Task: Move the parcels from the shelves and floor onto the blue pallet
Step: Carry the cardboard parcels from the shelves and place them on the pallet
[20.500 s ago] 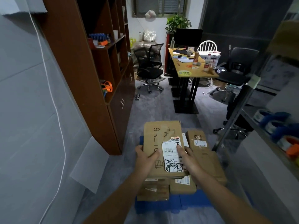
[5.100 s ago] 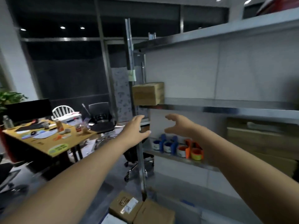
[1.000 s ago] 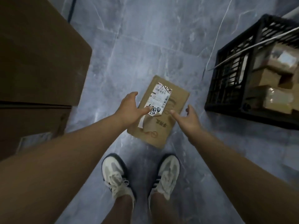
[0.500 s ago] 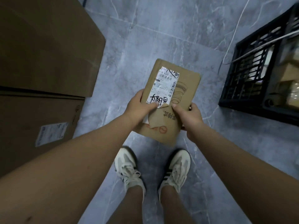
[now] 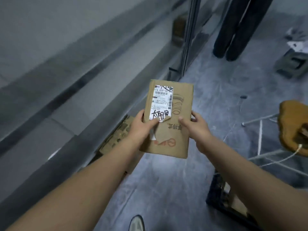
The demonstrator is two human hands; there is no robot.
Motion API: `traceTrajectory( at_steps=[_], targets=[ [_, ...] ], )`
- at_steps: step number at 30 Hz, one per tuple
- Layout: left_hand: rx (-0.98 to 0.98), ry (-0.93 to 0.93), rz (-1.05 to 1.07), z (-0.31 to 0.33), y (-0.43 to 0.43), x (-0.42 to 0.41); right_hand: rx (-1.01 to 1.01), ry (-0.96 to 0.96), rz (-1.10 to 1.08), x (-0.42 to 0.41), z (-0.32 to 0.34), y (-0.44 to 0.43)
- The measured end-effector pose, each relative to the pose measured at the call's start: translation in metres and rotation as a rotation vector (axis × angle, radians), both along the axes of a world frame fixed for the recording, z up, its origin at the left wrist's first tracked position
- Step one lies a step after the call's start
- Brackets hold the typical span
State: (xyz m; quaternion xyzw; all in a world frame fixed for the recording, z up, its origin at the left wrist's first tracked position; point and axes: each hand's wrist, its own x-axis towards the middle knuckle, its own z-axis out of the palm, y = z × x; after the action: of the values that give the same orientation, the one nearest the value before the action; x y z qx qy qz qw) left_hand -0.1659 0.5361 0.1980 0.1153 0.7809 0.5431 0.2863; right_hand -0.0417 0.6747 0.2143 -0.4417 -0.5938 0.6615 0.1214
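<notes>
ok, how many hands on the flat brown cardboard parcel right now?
2. Left hand grips the left edge of the flat brown cardboard parcel, thumb on its white label; right hand grips the right edge. Fingers underneath are hidden.

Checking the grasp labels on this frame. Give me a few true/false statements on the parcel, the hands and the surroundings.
1. The left hand and the right hand both grip the parcel, one on each side edge. True.
2. The parcel has been set down. False: it is held up above the grey floor.
3. A white shipping label is stuck on the parcel's upper face. True.
4. The blue pallet is in view. False: no pallet shows in this picture.
5. The left thumb lies on the lower edge of the label. True.
</notes>
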Motion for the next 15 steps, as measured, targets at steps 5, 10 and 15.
traceTrajectory(
  at_steps=[5, 10, 15],
  targets=[
    [0.129, 0.179, 0.217, 0.156, -0.078, 0.038, 0.138, 0.188, 0.247, 0.004, 0.15, -0.037],
    [0.188, 0.25, 0.492, 0.226, -0.214, 0.098, 0.186, 0.256, 0.577, 0.01, 0.21, -0.142],
    [0.197, 0.353, 0.803, 0.251, -0.35, 0.16, 0.219, 0.313, 0.903, -0.001, 0.248, -0.283]
  ],
)
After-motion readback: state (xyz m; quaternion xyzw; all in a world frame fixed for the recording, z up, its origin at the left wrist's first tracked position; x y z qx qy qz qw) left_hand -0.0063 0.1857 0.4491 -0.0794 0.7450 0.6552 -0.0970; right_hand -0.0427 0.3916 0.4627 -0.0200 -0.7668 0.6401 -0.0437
